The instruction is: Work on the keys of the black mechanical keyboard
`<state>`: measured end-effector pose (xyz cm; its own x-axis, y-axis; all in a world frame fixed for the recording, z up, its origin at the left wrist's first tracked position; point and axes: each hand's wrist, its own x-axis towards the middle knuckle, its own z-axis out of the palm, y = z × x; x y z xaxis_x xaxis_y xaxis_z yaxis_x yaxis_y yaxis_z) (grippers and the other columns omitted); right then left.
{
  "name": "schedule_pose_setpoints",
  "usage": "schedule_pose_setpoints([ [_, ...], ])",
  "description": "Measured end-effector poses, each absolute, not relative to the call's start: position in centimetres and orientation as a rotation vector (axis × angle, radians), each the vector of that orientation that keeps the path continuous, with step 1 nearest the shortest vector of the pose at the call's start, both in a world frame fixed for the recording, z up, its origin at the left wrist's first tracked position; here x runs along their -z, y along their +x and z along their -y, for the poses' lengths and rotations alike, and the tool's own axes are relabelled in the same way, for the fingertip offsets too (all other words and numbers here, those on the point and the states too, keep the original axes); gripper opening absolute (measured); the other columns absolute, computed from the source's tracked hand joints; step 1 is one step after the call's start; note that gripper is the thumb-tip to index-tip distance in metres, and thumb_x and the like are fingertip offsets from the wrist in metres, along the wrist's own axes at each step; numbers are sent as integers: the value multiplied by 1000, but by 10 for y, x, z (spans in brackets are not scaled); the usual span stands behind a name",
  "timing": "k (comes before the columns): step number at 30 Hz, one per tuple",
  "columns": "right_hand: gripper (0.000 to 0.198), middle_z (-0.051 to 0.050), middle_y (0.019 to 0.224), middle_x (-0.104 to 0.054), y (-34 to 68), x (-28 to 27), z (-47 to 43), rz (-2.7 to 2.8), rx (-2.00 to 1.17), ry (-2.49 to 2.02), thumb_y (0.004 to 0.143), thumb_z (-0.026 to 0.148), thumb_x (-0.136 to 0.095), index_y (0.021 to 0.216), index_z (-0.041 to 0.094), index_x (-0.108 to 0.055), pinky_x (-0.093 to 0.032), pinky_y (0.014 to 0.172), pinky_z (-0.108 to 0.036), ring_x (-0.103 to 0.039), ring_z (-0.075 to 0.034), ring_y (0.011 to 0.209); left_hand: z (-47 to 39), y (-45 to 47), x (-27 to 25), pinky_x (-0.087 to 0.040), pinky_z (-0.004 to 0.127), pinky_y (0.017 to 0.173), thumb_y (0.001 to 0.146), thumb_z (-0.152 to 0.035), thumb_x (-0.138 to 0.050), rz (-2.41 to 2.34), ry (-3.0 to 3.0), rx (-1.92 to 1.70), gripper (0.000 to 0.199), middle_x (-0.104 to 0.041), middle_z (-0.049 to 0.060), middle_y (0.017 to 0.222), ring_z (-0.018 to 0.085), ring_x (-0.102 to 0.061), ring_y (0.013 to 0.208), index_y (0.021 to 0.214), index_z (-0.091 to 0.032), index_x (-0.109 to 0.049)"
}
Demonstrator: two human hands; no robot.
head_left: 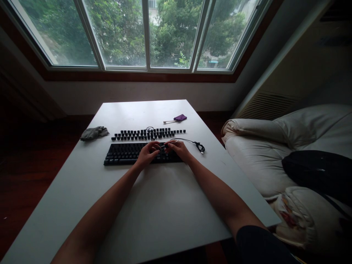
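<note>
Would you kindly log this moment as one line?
left hand; right hand: together over keyboard; small item between them: unclear; loose keycaps: rows beyond keyboard; cable: bundled, right

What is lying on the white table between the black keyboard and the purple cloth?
In the head view, rows of loose black keycaps lie between the keyboard and the purple cloth.

Dim overall; daylight from window [146, 40] ahead, glare on table [132, 114], my hands [147, 154] backlit, edges stretched.
</note>
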<state>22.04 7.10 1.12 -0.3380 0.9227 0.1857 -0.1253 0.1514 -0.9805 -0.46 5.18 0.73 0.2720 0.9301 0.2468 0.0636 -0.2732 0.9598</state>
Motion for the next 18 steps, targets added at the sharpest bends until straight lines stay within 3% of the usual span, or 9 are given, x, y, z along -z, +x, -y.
schedule_pose_setpoints([
  [10, 34, -5, 77, -76, 217, -13, -69, 1420, -1352, -859, 82, 47, -73, 97, 17, -74, -58, 70, -33, -72, -20, 68, -50, -5, -10, -49, 24, 71, 80, -23, -67, -919, 1625, -1113, 41, -68, 4, 100, 13, -62, 81, 121, -21, -63],
  [18, 33, -4, 76, -75, 219, -8, -73, 1378, -1335, -906, 81, 47, -72, 95, 18, -74, -57, 68, -31, -72, -20, 68, -50, -3, -5, -48, 25, 71, 83, -23, -64, -1037, 1773, -1103, 26, -71, 3, 96, 15, -62, 80, 108, -21, -70],
])
